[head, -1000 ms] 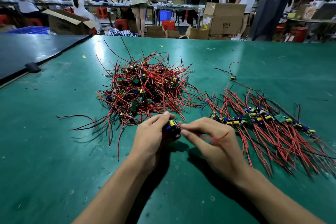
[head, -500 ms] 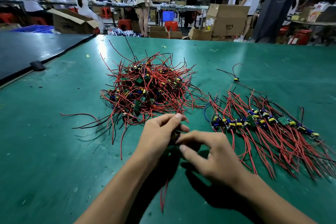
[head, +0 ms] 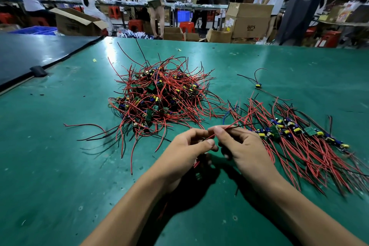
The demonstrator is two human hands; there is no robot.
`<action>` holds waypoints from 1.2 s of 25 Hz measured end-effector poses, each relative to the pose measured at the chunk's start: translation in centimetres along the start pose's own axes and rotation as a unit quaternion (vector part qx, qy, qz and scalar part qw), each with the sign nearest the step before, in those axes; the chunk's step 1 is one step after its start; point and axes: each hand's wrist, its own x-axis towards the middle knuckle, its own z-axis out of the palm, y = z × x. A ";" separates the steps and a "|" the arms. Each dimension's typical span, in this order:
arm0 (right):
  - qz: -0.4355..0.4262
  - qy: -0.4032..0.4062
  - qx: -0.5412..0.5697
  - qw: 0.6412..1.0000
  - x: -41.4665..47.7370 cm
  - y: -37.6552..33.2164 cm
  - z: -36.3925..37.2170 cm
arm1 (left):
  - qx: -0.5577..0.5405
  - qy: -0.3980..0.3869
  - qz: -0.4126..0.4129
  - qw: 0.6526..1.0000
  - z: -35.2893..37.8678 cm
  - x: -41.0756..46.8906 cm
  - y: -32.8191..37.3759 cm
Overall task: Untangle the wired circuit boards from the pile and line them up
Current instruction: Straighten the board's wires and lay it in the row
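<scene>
My left hand (head: 185, 151) and right hand (head: 244, 149) both pinch one red wire (head: 229, 126), held clear of the pile (head: 159, 96), probably to straighten it. The row (head: 289, 132) lies just to the right.

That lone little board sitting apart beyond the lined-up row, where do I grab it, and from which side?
Probably pinch the lone board by its compact body from above, not its wires: they are thin, one arcing up behind it, another trailing right, so they would flex and swing it.

Bright overhead light glares on the table (head: 111, 46); edges bend, background blurs.
</scene>
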 end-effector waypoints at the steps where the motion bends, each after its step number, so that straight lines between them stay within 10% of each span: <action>1: 0.001 0.017 0.018 1.000 0.1 -0.1 0.0 | -0.047 -0.006 -0.019 0.999 0.0 0.0 0.1; 13: 0.100 0.000 0.039 0.994 0.3 0.1 -0.1 | -0.125 0.053 0.001 0.991 -0.3 0.2 -0.1; 30: 0.058 -0.067 -0.094 0.992 0.6 0.1 -0.8 | 0.149 0.073 0.078 0.983 1.3 -0.1 -1.1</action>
